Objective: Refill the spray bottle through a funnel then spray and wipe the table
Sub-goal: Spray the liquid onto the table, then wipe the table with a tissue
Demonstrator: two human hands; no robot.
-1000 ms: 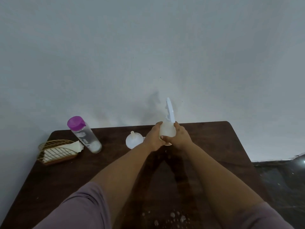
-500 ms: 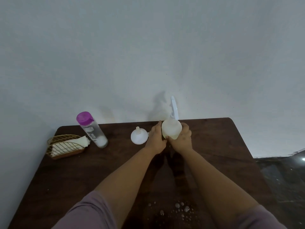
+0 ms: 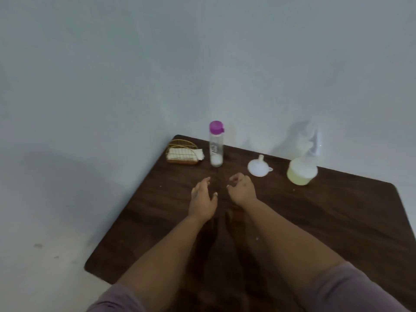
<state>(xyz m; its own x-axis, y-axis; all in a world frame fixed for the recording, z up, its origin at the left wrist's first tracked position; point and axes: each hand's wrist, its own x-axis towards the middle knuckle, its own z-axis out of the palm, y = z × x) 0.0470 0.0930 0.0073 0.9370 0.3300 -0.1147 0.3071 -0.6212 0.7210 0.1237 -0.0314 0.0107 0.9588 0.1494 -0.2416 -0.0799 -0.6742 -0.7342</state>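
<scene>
The spray bottle (image 3: 302, 171), translucent with pale yellowish liquid and a white trigger head, stands upright on the dark wooden table (image 3: 326, 221) at the back right. A white funnel (image 3: 258, 168) lies on the table to its left. A clear bottle with a purple cap (image 3: 216, 147) stands further left, nearly empty. My left hand (image 3: 202, 199) and my right hand (image 3: 242, 189) hover over the table in front of the purple-capped bottle, both empty with loosely spread fingers, well apart from the spray bottle.
A gold wire holder (image 3: 182, 153) with folded white cloths or napkins sits at the table's back left corner. A pale wall runs behind the table. The table's left edge drops to a light floor (image 3: 45, 255).
Both hands have let go of the spray bottle, which now stands on the table at the right. The hands have moved left toward the purple-capped bottle, and my view has turned left.
</scene>
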